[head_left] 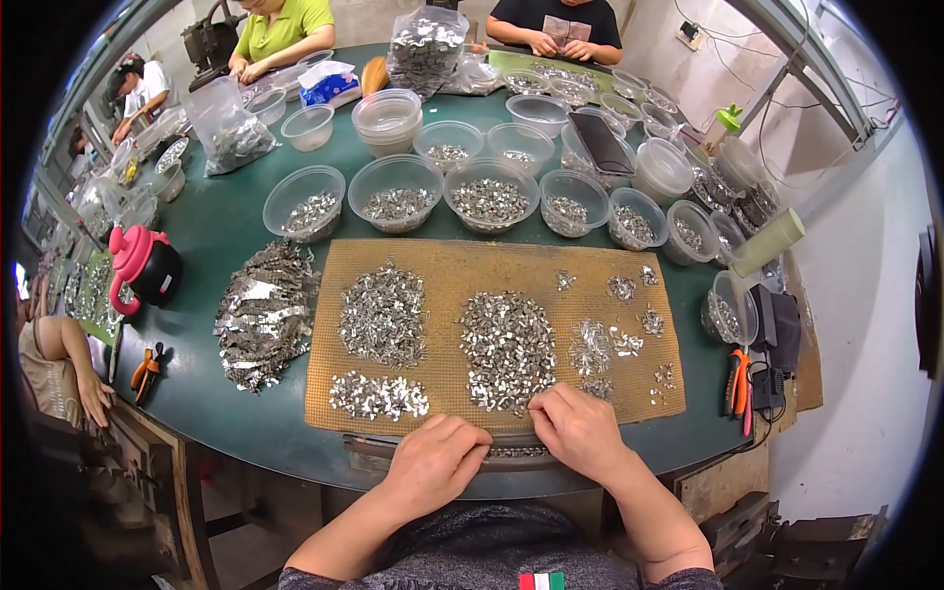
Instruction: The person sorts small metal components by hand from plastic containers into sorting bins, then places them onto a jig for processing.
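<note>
My left hand (440, 460) rests at the near edge of the mat, fingers curled together at a dark metal rail (369, 447). A row of small metal pieces (516, 453) shows along the rail between my hands. At the lower right edge of the big central heap of small metal parts (508, 344), my right hand (582, 430) has thumb and fingers pinched together. Whatever either hand holds is hidden or too small to name. The tan ridged mat (442, 254) also carries a heap of thin silvery pieces (382, 313) and a smaller shiny pile (379, 395).
Clear plastic bowls of metal parts (396, 202) line the mat's far side. A stack of metal strips (264, 315) lies left, near a pink-and-black jug (143, 264) and orange-handled pliers (147, 372). More pliers (736, 383) lie right. A phone (602, 145) rests on bowls. Other people sit around the table.
</note>
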`<state>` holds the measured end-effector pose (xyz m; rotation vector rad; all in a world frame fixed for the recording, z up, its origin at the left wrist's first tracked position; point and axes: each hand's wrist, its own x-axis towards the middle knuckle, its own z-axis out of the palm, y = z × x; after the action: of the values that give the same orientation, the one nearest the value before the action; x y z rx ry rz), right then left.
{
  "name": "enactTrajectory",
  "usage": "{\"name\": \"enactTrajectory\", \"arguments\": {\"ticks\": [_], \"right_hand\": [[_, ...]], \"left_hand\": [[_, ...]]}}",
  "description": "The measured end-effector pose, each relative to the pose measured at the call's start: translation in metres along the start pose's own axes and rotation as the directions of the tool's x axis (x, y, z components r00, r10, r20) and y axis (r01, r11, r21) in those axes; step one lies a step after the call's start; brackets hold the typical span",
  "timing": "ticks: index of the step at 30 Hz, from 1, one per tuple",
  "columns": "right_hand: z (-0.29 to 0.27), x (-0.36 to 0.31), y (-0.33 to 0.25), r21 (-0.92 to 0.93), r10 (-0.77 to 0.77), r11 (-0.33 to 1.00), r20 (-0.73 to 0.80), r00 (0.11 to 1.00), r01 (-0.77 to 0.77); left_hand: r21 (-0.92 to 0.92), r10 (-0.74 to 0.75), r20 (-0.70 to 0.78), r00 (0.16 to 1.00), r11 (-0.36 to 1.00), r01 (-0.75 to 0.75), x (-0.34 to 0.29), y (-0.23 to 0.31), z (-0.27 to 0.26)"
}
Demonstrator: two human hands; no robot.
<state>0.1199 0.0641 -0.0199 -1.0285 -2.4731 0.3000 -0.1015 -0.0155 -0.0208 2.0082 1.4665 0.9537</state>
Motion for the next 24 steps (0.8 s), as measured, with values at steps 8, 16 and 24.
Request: {"name": "enactTrajectory", "arguments": {"ticks": [8,16,24], "right_hand": [[-0.005,-0.012,-0.03,0.204,-0.066,0.976,-0.043,0.997,0.073],[0.012,-0.013,-0.046,0.171,-0.093,0.981,-0.024,0.995,0.096],[-0.006,-0.017,-0.038,0.27,0.032,0.962,0.047,0.998,-0.044]], "left_hand": [[0.005,0.016,-0.013,1.0,1.0,-0.016,0.0,-0.003,0.002],[0.016,0.037,-0.048,0.998,0.999,-0.036,-0.003,-0.005,0.005],[-0.009,0.058,-0.01,0.998,0.998,-0.058,-0.004,-0.011,0.002]]}}
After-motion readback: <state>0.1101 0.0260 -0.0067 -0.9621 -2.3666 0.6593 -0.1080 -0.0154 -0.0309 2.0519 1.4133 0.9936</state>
